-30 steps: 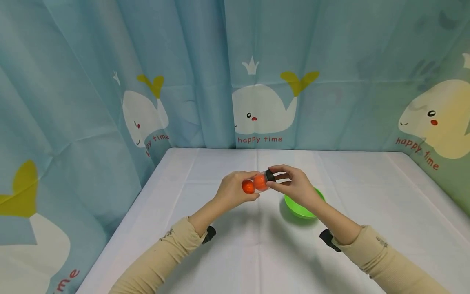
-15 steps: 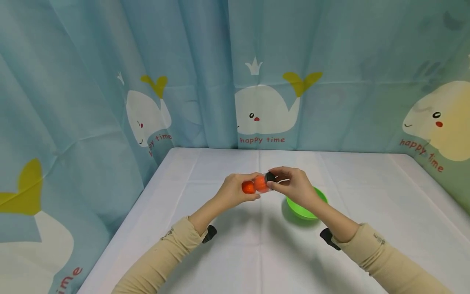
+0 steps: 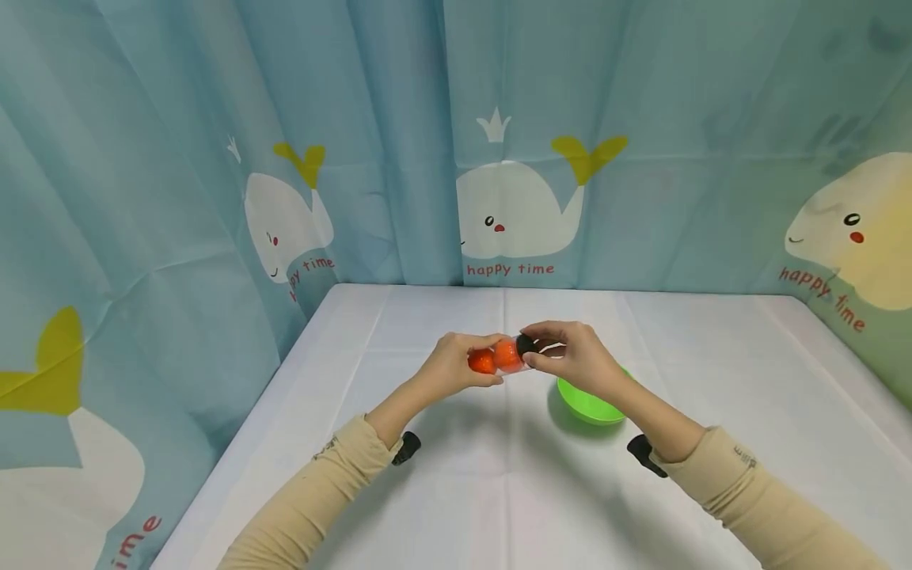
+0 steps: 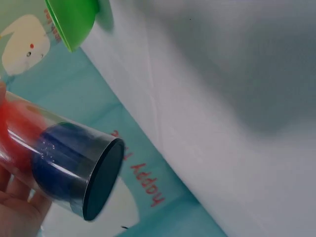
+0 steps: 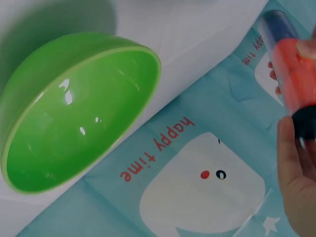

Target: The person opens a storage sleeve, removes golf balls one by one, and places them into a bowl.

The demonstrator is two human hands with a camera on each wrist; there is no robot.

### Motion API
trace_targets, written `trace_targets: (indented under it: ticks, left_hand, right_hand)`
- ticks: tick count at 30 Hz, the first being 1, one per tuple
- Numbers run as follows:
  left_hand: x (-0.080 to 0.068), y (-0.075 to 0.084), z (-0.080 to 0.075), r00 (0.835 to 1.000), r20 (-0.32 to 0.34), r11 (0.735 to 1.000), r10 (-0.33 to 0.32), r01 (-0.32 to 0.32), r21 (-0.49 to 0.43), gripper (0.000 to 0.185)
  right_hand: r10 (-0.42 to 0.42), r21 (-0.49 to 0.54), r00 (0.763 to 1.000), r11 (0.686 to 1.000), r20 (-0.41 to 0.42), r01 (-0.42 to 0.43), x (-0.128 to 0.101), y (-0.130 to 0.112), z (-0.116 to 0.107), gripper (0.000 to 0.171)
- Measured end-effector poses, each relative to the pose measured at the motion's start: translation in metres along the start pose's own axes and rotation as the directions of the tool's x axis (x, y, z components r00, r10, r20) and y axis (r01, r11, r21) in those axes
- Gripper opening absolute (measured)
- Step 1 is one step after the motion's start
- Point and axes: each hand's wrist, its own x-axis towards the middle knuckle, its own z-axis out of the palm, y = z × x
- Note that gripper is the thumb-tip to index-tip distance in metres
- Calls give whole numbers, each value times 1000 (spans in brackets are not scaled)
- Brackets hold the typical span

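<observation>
A clear plastic tube (image 3: 509,356) with orange balls inside is held above the table, lying almost level. My left hand (image 3: 450,366) grips its body, thumb on top and fingers below. At the tube's right end, the thumb and fingers of my right hand (image 3: 579,358) pinch its black cap (image 3: 526,346). In the left wrist view a dark blue ball (image 4: 59,160) shows at the opposite, dark-rimmed end. The right wrist view has the cap (image 5: 306,121) between the right hand's fingers, with the orange balls (image 5: 291,69) beyond it.
A green bowl (image 3: 587,408) stands on the white-covered table (image 3: 427,507), under and partly behind the right hand and forearm. Blue curtains (image 3: 385,95) printed with whales enclose the table's back and sides. A black wrist camera mount (image 3: 408,448) hangs by the left cuff.
Both hands keep their hold on the tube and its cap, almost in place. The right hand and forearm have shifted slightly to the right, and the head view has turned a little.
</observation>
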Motion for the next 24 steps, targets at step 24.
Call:
trace_targets:
  ticks: [24]
  left_hand:
    - [-3,9,4,993,-86,990,-78,67,-123,59]
  right_hand:
    - [44,83,995,996,-87,-37,0,-10,-4,36]
